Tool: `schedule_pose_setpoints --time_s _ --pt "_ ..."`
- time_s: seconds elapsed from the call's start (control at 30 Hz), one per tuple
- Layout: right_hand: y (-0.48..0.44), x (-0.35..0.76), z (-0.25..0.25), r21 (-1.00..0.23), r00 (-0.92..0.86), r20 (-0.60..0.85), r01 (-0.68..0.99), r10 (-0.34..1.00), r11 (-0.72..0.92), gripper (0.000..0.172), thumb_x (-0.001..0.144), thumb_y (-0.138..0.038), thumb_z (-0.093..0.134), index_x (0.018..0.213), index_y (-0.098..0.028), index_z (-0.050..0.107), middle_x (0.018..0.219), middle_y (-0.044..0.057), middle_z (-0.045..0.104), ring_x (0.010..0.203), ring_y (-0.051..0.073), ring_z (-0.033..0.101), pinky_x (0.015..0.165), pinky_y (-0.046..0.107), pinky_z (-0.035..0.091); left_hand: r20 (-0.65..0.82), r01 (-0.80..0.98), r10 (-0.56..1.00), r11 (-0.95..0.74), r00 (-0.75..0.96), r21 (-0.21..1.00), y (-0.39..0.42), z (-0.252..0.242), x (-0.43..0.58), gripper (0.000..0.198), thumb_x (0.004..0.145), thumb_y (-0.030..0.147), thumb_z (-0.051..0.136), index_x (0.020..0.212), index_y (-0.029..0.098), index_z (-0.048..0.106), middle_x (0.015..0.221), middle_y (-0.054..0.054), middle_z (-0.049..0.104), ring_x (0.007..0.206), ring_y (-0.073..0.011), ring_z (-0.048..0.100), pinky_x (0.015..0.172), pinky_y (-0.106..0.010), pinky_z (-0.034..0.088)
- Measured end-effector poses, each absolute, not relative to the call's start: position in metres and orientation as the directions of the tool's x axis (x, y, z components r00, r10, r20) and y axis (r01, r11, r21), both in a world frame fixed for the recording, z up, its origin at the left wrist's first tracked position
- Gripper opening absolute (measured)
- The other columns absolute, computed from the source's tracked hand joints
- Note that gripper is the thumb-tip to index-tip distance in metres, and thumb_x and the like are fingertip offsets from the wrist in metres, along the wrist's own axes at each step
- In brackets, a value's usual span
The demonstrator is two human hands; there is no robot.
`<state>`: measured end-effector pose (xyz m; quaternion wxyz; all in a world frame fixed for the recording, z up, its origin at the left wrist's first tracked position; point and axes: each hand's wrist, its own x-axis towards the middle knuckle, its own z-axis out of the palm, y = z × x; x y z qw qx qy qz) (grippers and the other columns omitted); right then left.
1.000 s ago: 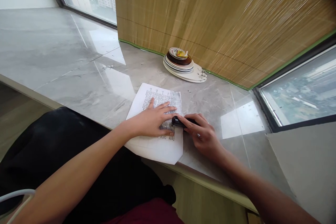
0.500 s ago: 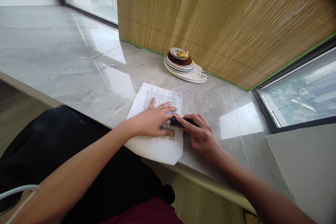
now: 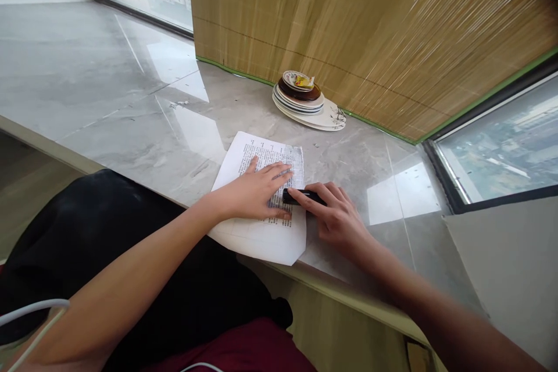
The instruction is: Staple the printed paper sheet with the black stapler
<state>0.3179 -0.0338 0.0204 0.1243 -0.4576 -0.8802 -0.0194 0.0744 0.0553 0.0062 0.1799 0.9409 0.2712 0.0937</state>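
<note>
A stack of printed paper (image 3: 261,238) lies on the grey stone sill, its near edge reaching past the sill's front. My left hand (image 3: 250,192) rests flat on the print with its fingers spread, pressing the sheets. From the right, my right hand (image 3: 335,209) is wrapped around a black stapler (image 3: 300,196), with the index finger stretched along its top towards the front end. That front end sits over the right side of the paper, between the left hand's fingers. The stapler's rear is hidden in my right palm.
Behind the paper stands a pile of plates (image 3: 300,104) topped by a small yellow packet (image 3: 304,81). A bamboo blind (image 3: 326,17) hangs behind it. Windows flank the sill (image 3: 131,128). A white cable (image 3: 35,308) crosses my left arm.
The left hand's fingers have shifted slightly, parting from the stapler's front end. My right hand still holds the stapler over the paper's right side. The view has tilted a little.
</note>
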Motion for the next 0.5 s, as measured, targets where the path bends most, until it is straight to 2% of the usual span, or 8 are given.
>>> schedule_pose_setpoints --time_s 0.13,0.2,0.27,0.37,0.43,0.5 --pt "-0.037 0.310 0.022 0.021 -0.545 0.219 0.832 0.809 0.555 0.081 0.079 0.006 0.052 0.151 -0.032 0.052 0.123 0.009 0.063 0.104 0.029 0.054 0.085 0.043 0.044 0.070 0.483 0.549 -0.783 0.833 0.390 0.056 0.007 0.075 0.093 0.091 0.074 0.054 0.163 0.021 0.030 0.170 -0.015 0.027 0.157 -0.0340 0.024 0.127 -0.058 0.000" --pt "-0.036 0.308 0.021 0.027 -0.536 0.233 0.838 0.811 0.546 0.078 0.082 0.003 0.054 0.151 -0.032 0.051 0.124 0.010 0.063 0.106 0.031 0.054 0.087 0.046 0.044 0.067 0.486 0.551 -0.781 0.832 0.392 0.057 0.006 0.075 0.094 0.090 0.076 0.054 0.162 0.021 0.032 0.169 -0.016 0.028 0.157 -0.0344 0.025 0.127 -0.058 0.000" --pt "-0.034 0.312 0.019 -0.059 -0.537 0.263 0.820 0.801 0.569 0.075 0.086 -0.001 0.054 0.154 -0.032 0.048 0.125 0.011 0.062 0.107 0.030 0.055 0.090 0.047 0.047 0.071 0.478 0.547 -0.782 0.834 0.399 0.058 0.003 0.074 0.095 0.088 0.077 0.056 0.162 0.022 0.033 0.169 -0.015 0.030 0.156 -0.0346 0.025 0.127 -0.058 0.000" --pt "-0.031 0.325 0.016 -0.301 -0.503 0.338 0.743 0.796 0.598 0.066 0.095 -0.008 0.053 0.156 -0.033 0.044 0.121 0.009 0.063 0.104 0.025 0.059 0.090 0.041 0.053 0.082 0.468 0.552 -0.768 0.830 0.437 0.062 0.002 0.068 0.097 0.083 0.076 0.064 0.160 0.024 0.036 0.169 -0.013 0.030 0.157 -0.0351 0.023 0.128 -0.058 0.004" --pt "-0.029 0.335 0.015 -0.393 -0.391 0.434 0.728 0.811 0.562 0.060 0.098 -0.012 0.053 0.153 -0.034 0.048 0.116 0.007 0.064 0.102 0.022 0.062 0.089 0.038 0.055 0.097 0.467 0.582 -0.731 0.808 0.498 0.067 0.007 0.061 0.093 0.082 0.073 0.069 0.158 0.026 0.042 0.169 -0.012 0.029 0.158 -0.0354 0.022 0.128 -0.055 0.014" --pt "-0.028 0.341 0.017 -0.395 -0.209 0.552 0.787 0.807 0.474 0.056 0.098 -0.014 0.055 0.150 -0.034 0.052 0.114 0.007 0.064 0.101 0.023 0.064 0.088 0.038 0.056 0.143 0.431 0.609 -0.690 0.780 0.582 0.074 0.015 0.051 0.077 0.086 0.066 0.069 0.152 0.029 0.051 0.168 -0.009 0.033 0.155 -0.0339 0.029 0.124 -0.050 0.028"
